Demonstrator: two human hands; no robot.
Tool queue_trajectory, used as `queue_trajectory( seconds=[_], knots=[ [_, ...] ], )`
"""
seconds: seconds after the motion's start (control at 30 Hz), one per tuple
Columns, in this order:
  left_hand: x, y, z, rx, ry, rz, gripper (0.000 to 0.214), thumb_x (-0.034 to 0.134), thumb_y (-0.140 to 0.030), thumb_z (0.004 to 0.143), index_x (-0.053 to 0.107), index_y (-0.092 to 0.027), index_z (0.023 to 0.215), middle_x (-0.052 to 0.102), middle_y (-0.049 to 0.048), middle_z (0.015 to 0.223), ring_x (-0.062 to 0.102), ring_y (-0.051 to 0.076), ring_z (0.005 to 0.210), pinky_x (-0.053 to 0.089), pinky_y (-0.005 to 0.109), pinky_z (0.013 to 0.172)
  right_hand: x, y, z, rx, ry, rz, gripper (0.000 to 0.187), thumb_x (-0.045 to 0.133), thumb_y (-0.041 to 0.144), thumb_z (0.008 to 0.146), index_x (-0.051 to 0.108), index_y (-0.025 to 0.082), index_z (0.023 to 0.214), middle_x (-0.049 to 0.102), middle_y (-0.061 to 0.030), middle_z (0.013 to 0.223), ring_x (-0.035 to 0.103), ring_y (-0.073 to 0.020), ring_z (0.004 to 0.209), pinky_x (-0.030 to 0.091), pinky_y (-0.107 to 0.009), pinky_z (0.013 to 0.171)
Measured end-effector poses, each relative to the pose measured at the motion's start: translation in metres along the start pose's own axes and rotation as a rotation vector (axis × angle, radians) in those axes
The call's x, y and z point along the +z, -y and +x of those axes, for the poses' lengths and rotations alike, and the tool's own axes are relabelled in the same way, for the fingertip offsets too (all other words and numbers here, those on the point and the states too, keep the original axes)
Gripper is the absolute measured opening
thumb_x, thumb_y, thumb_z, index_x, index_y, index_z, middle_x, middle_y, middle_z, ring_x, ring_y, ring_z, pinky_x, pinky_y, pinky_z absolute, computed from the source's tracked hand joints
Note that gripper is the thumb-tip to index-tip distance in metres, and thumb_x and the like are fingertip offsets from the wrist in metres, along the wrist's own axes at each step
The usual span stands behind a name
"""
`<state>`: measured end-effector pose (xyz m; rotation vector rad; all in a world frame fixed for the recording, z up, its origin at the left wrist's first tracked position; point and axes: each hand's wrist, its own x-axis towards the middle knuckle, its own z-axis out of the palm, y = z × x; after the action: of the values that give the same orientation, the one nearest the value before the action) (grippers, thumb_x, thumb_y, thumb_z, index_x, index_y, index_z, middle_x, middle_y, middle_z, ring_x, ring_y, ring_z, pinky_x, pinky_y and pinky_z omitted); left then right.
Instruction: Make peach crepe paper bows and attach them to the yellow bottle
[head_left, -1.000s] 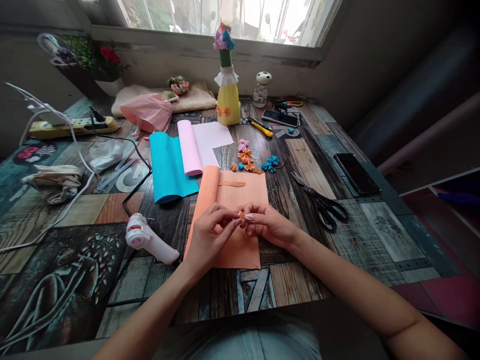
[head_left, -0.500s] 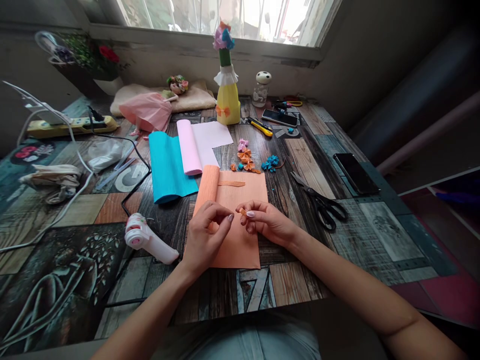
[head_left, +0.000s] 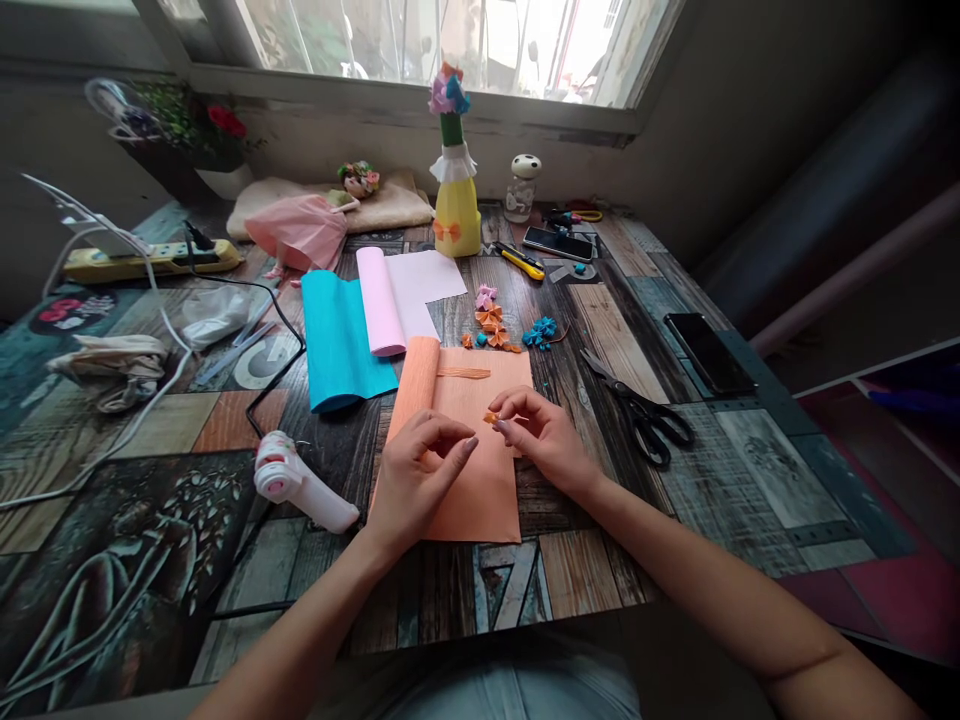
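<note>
My right hand point(head_left: 541, 437) pinches a tiny folded orange paper piece point(head_left: 491, 417) between thumb and fingertips, just above the orange crepe paper sheet point(head_left: 465, 440). My left hand point(head_left: 416, 478) rests on that sheet with its fingers curled in and pinched; nothing shows in them. A thin orange strip point(head_left: 463, 373) lies on the sheet's far part. Small finished paper flowers, pink point(head_left: 486, 295), orange point(head_left: 491, 325) and blue point(head_left: 541, 330), sit beyond the sheet.
Blue crepe roll point(head_left: 337, 340) and pink crepe roll point(head_left: 390, 295) lie to the left. A glue gun point(head_left: 296, 483) with its cord is near my left hand. Black scissors point(head_left: 641, 405), a phone point(head_left: 709, 352), a yellow cutter point(head_left: 523, 260), a yellow vase point(head_left: 456, 200) and a doll point(head_left: 304, 225) stand around.
My hands have parted: the left one let go of the small orange piece and drew back, while the right one lifted the piece slightly away. The view tilted a little.
</note>
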<state>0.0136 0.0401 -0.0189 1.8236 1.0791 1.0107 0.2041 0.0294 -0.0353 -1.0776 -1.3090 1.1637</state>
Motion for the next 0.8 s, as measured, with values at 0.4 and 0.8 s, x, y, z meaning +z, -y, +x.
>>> queue_trajectory(
  seconds=[0.4, 0.8],
  knots=[
    [-0.0002, 0.0036, -0.0001, -0.183, 0.053, -0.219, 0.022, 0.058, -0.037, 0.089, 0.069, -0.019, 0.095, 0.07, 0.0051, 0.087, 0.063, 0.016, 0.077, 0.049, 0.026, 0.064, 0.0037, 0.0031, -0.0064, -0.305, 0.038, -0.411, 0.008, 0.058, 0.015, 0.087, 0.059, 0.023, 0.084, 0.059, -0.0074, 0.104, 0.058, -0.0219, 0.102, 0.052, -0.036, 0.079],
    [0.0018, 0.0035, -0.0001, -0.26, 0.098, -0.303, 0.02, 0.064, -0.037, 0.085, 0.069, -0.017, 0.084, 0.068, 0.0029, 0.074, 0.063, 0.014, 0.066, 0.05, 0.024, 0.059, 0.0059, 0.0052, -0.0073, -0.384, 0.091, -0.449, 0.012, 0.055, 0.012, 0.087, 0.058, 0.023, 0.089, 0.058, -0.0076, 0.103, 0.058, -0.0211, 0.101, 0.051, -0.037, 0.083]
  ],
)
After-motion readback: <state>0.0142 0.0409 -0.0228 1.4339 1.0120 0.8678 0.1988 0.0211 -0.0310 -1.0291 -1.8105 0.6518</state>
